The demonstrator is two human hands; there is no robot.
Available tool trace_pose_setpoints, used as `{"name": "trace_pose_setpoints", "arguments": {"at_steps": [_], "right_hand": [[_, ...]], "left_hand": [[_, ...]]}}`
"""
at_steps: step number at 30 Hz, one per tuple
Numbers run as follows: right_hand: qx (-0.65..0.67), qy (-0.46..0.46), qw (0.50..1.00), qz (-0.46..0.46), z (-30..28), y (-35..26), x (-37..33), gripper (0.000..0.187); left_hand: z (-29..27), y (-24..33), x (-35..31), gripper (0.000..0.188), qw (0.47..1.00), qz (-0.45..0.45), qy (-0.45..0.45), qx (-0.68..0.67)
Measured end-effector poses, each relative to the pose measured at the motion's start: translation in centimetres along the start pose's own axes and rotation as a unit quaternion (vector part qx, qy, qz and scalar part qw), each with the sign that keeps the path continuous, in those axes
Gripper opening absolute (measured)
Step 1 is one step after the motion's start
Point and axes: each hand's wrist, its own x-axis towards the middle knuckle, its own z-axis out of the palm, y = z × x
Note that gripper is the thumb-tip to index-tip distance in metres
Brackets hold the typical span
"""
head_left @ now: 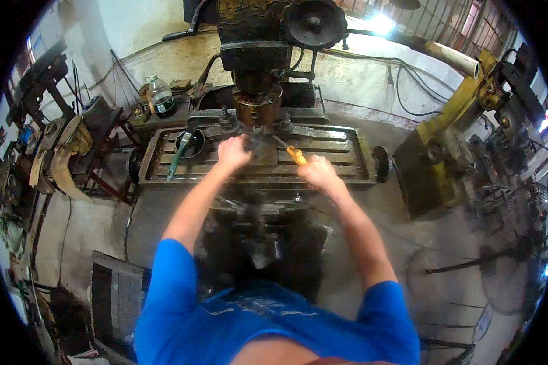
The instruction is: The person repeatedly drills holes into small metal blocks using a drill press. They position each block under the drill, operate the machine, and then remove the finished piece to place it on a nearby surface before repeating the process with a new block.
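Observation:
My right hand point(319, 173) is closed round the yellow handle point(296, 155) of a tool with a thin metal shaft. The shaft points up and left, toward the middle of the slotted milling machine table point(341, 165). I cannot tell what kind of tip it has. Left of it, my left hand point(232, 153) is curled at the edge of a grey metal block point(262, 151) on the table. Its fingertips are partly hidden, and what they grip is unclear. Directly above the block hangs the machine's spindle head point(257, 106).
A dark round pot point(192, 145) with a green-handled brush point(175, 161) sits at the table's left. Clamping bolts point(228, 118) stand behind my left hand. A clear plastic jug point(159, 96) is further back. A yellow-green machine point(435, 149) stands at the right.

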Motion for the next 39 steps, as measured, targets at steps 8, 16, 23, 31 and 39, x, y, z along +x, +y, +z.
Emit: {"name": "trace_pose_setpoints", "arguments": {"at_steps": [8, 16, 23, 31, 39], "right_hand": [[0.247, -0.030, 0.967, -0.062, 2.5, 3.9, -2.2, 0.027], [0.220, 0.038, 0.974, 0.028, 11.3, 10.3, -1.5, 0.028], [0.085, 0.066, 0.994, 0.030, 8.7, 8.1, -3.7, 0.041], [0.457, 0.342, 0.718, -0.398, -22.0, 1.2, -5.9, 0.061], [0.356, 0.361, 0.703, -0.499, -26.8, -1.8, -9.2, 0.057]], "left_hand": [[1.8, -2.1, 1.0, 0.036, 0.999, 0.037, -0.009, -0.031], [4.1, -0.6, 2.5, 0.032, 0.996, 0.064, 0.043, -0.047], [3.3, -0.4, 3.4, 0.034, 0.995, -0.102, 0.012, -0.003], [1.9, -1.7, 4.5, 0.045, 0.984, -0.149, -0.075, -0.057], [3.2, -1.0, 5.6, 0.046, 0.984, -0.135, -0.064, -0.096]]}}
